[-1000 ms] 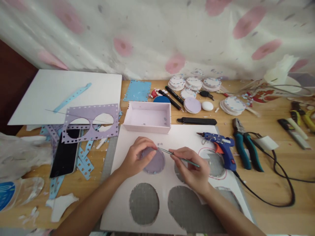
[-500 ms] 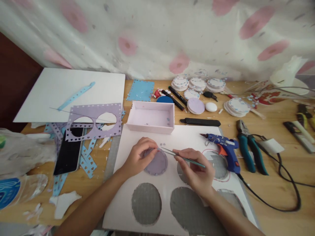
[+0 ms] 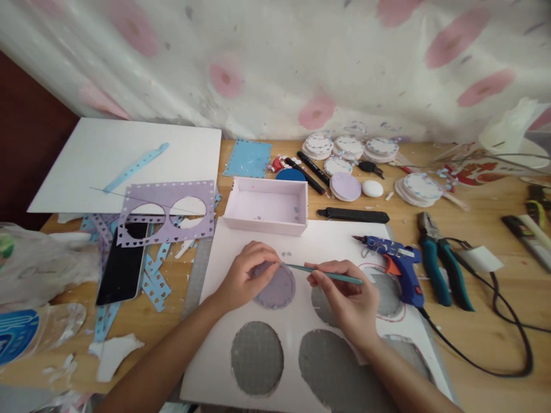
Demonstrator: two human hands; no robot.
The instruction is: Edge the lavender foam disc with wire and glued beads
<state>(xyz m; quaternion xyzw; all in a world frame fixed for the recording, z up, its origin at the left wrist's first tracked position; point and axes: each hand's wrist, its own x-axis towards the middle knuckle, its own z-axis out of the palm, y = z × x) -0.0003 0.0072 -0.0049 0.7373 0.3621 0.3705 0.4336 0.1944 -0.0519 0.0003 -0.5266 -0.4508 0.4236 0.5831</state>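
My right hand (image 3: 350, 298) grips teal tweezers (image 3: 301, 267) like a pencil, their tips pointing left. The tips meet the thumb and forefinger of my left hand (image 3: 249, 272), which are pinched together. What lies in that pinch is too small to make out. Just under my left fingertips is a lilac disc (image 3: 275, 289) with small bits around its rim, lying on a white board (image 3: 215, 344) with round holes cut in it. Two small grey hearts (image 3: 286, 253) rest on the board above the disc.
A pale lilac open box (image 3: 264, 226) stands behind the board. To the right lie a blue glue gun (image 3: 400, 264) with its cord and teal-handled pliers (image 3: 441, 269). A phone (image 3: 123, 269) and purple punched paper (image 3: 167, 223) lie left. Several layered discs (image 3: 419, 189) sit behind.
The tweezers have turned slightly, and their tips now reach my left fingertips. My left hand keeps its pinch by the disc. The whole view has shifted slightly.
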